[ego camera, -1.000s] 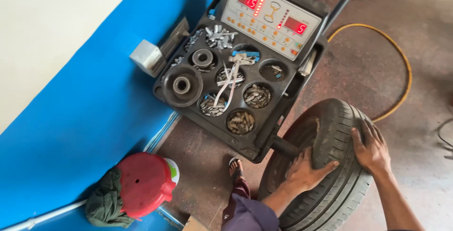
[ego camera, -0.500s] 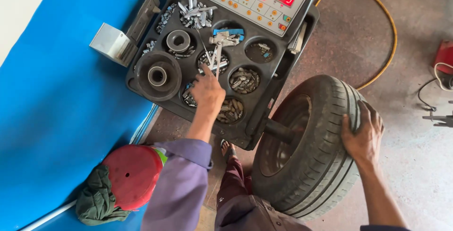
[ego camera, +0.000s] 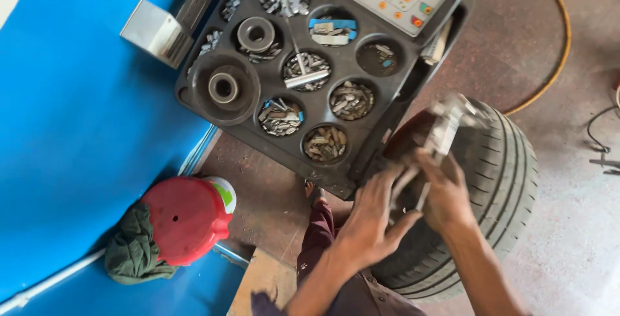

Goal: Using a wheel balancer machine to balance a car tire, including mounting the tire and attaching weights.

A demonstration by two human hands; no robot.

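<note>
Head camera looks down on a person at a wheel balancing machine, both hands working a metal plier-like tool against the wheel mounted on the machine's side. Left hand closes its fingers around the tool's lower handles; right hand grips the same tool just beside it, the head of the tool blurred with motion above the tyre. By the look of it, the step in hand is fitting or prying at the rim's edge, and the next move calls for a firm, steady squeeze with the tool's head seated squarely on the rim.

The tyre is black rubber with long grooved tread. Above it sits the machine's black plastic tray, its round wells holding dull grey metal weights, and a steel cone. A red plastic stool with a dark green rag stands on the concrete floor.
</note>
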